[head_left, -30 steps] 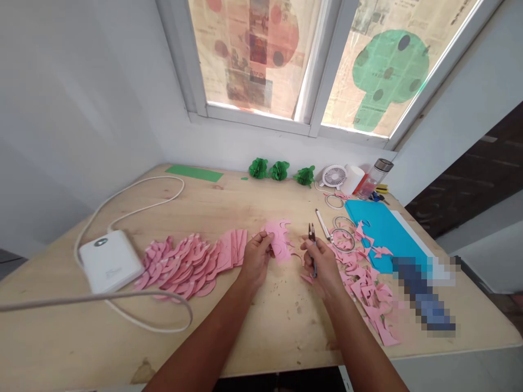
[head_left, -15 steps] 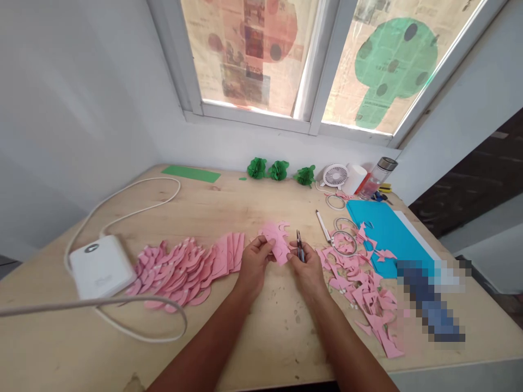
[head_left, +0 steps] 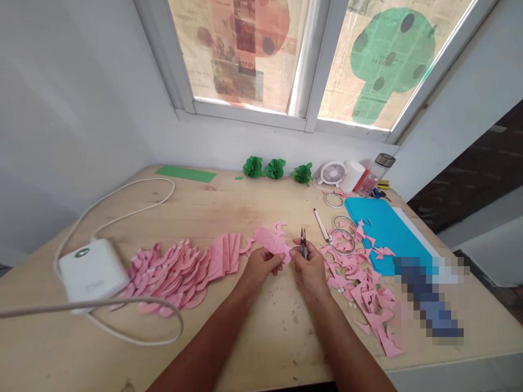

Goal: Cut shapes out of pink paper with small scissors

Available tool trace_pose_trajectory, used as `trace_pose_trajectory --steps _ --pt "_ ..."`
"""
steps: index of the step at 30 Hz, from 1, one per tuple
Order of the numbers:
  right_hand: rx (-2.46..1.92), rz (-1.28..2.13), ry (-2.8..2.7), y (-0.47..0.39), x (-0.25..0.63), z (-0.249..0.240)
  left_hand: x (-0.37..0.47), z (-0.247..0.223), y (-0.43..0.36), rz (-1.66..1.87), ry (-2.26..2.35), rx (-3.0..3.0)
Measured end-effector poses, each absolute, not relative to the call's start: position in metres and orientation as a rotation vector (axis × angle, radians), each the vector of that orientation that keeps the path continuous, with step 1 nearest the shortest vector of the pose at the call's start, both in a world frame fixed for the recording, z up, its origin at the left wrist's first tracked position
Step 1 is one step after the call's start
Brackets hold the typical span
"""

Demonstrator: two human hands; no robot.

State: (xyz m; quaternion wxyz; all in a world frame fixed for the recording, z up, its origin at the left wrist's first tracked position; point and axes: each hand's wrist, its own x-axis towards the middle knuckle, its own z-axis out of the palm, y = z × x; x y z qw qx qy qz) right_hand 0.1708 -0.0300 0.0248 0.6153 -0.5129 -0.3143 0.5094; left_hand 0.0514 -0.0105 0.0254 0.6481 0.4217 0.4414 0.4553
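Observation:
Pink paper [head_left: 267,238] with curved cut edges is pinched in my left hand [head_left: 263,265], above the middle of the wooden table. My right hand [head_left: 308,264] is closed around small dark scissors [head_left: 303,243], whose tips point away from me. The thumb and finger of my right hand also touch the paper's right end. Left of my left hand lies a row of overlapping pink cut shapes [head_left: 175,275]. Right of my right hand is a loose heap of pink scraps [head_left: 368,288].
A white power bank [head_left: 93,275] with a looping cable lies at the left. Green paper flowers [head_left: 274,169], a fan [head_left: 333,173] and a bottle [head_left: 376,174] stand along the back. A white pen [head_left: 321,224], rings [head_left: 342,240] and a blue folder [head_left: 388,228] are at the right.
The pink paper has turned and shifted slightly left, with my left fingers now lower along its edge. The scissors are held more upright. The whole view has shifted a little.

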Motion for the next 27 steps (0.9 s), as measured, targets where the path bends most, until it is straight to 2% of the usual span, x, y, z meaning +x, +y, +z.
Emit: trace_pose_trajectory --steps 5,15,27 --pt "-1.155 1.148 -0.705 -0.030 0.169 0.029 0.052 0.025 -0.011 1.016 0.972 0.896" --pt "-1.052 1.388 -0.683 -0.036 0.155 0.021 0.047 0.026 -0.004 1.329 0.924 0.481" --pt "-1.011 1.533 -0.691 -0.047 0.137 0.023 0.050 0.034 -0.012 1.346 0.933 0.529"
